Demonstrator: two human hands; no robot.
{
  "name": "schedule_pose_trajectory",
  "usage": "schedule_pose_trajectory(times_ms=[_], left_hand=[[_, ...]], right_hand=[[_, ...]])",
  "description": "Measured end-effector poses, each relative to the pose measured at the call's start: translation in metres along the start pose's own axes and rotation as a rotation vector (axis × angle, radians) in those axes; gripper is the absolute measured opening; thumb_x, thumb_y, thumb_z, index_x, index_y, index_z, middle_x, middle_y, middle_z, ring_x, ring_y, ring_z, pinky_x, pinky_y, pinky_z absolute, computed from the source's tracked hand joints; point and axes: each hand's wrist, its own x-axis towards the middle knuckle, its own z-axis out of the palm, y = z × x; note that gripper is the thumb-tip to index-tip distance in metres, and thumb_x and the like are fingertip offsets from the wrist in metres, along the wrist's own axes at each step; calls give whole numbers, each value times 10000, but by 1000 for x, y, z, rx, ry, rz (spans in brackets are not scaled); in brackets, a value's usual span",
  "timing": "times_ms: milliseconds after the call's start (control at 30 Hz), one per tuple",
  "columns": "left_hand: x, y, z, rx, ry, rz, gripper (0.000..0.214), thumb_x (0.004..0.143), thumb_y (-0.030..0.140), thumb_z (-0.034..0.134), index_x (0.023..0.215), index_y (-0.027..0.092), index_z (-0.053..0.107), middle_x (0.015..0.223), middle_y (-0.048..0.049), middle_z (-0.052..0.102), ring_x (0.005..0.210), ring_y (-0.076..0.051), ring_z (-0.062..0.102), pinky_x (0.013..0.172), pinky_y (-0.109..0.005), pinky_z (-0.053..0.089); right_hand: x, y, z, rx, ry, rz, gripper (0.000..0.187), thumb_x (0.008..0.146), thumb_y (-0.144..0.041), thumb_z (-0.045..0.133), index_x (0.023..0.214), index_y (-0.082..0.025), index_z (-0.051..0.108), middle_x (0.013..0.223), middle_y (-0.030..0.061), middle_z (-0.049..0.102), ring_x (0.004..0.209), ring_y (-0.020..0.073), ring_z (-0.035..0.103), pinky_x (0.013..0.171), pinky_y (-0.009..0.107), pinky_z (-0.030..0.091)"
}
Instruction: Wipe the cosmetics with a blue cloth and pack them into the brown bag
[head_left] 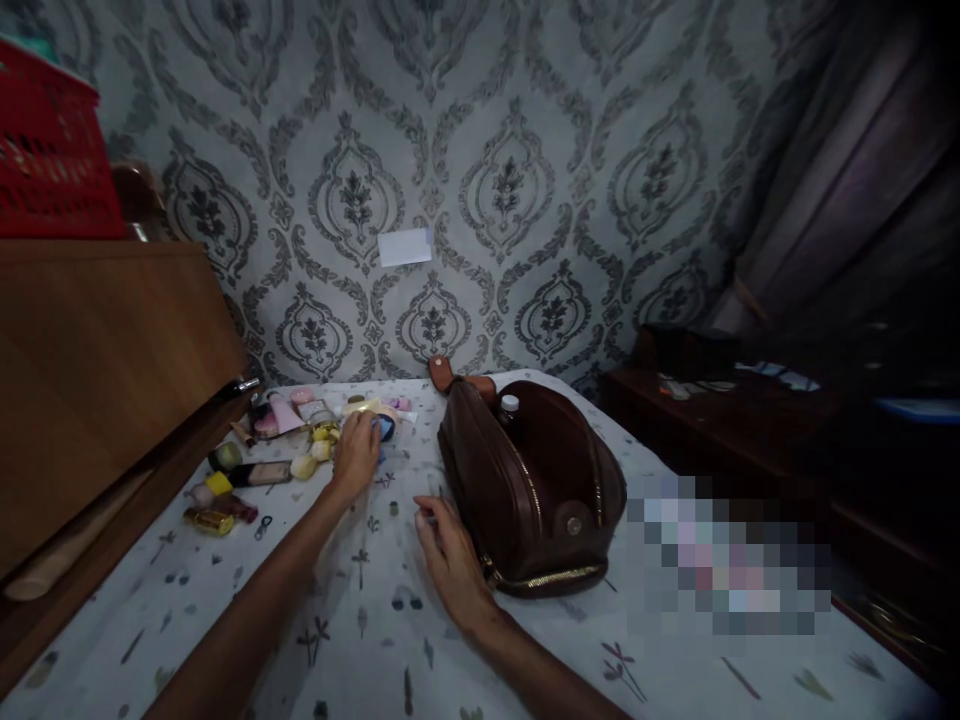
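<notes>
Toward the far left corner of the bed (225, 600), the left hand (356, 455) lies over a small blue thing (385, 428), fingers curled down around it in a grasp. Only a bit of blue shows past the fingertips. It sits at the right end of a scatter of cosmetics (270, 450) spread along the bed's left edge. Among them are a pink bottle (283, 412), a few yellow pieces, a long beige tube (259, 473) and a gold tube (212, 521) nearest the viewer.

Near the middle of the bed, the right hand (450, 555) rests palm-down on the flowered sheet, fingers loose and spread, holding nothing. Its fingertips lie just beside the near left side of a brown leather bag (540, 490), close to the zip. The bag stands unzipped along the top, and a bottle with a white cap (510, 405) pokes out of its far end.

A wooden board (105, 370) runs along the bed's left edge, with a red crate (45, 140) on top of it. Beyond the bed's right edge stands a dark low table (720, 410), with a curtain (847, 180) behind it. A white slip of paper (405, 246) is stuck on the patterned wall past the far edge.
</notes>
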Motion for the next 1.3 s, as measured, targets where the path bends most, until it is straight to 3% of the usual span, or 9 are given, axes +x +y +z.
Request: schedule_pose_trajectory(times_ms=[133,233,400,633,767,867,1000,1133,1300], left_hand=[[26,-9,20,30,-16,-61,353,969,334,445,1281,179,498,1246,-154,525,1182,-297,507,992,-426,422],[27,-11,38,46,-88,-88,471,919,368,554,1347,200,449,1249,-151,532,1153,-307,540,928,-411,459],[25,-14,50,62,-140,-109,533,921,331,533,1416,210,378,1248,-170,522,1122,-313,569,883,-404,480],[24,-20,43,60,-169,56,591,861,212,582,1425,273,414,1341,-131,470,1202,-303,519,964,-412,454],[22,-28,33,75,-166,146,606,897,242,561,1468,251,358,1352,-107,501,1208,-255,516,1014,-365,428],[26,-42,19,124,-119,135,511,943,294,497,1435,202,397,1344,-116,522,1230,-257,487,1058,-368,391],[37,-71,4,222,-47,17,409,952,259,420,1337,134,480,1297,-183,536,1242,-324,461,1041,-453,383],[44,-100,0,301,-74,-57,344,926,229,418,1196,65,556,1182,-234,588,1172,-353,510,1013,-487,388],[43,-113,0,348,-153,8,370,864,220,489,1217,132,552,1236,-173,569,1199,-319,490,1037,-454,386]], right_hand=[[1,0,-1,-10,-1,-33,265,977,-307,397,1089,-197,611,1025,84,679,985,215,647,896,361,511],[1,0,-1,-14,-2,-48,253,981,-296,397,1073,-200,612,1012,82,681,975,214,649,877,358,514],[2,2,0,-12,-11,-54,243,977,-280,399,1056,-202,615,1005,78,679,982,212,649,884,351,513],[3,-1,-3,-15,-48,-33,254,982,-285,390,1062,-196,615,1011,80,681,981,210,655,879,334,510],[3,-3,-5,-18,-62,-26,243,979,-286,402,1055,-198,615,1001,77,680,976,209,650,890,332,504],[3,-5,-6,-15,-72,-16,250,981,-288,400,1055,-192,619,989,78,676,958,209,648,880,328,502],[4,-7,-7,-16,-83,-21,257,982,-280,400,1053,-188,629,985,78,671,968,210,641,889,325,493],[4,-4,-7,-14,-71,-44,244,979,-263,405,1043,-190,630,971,74,672,952,206,641,876,316,489],[5,0,-5,-25,-81,-54,242,977,-254,402,1025,-186,628,956,79,671,940,214,640,855,326,484]])
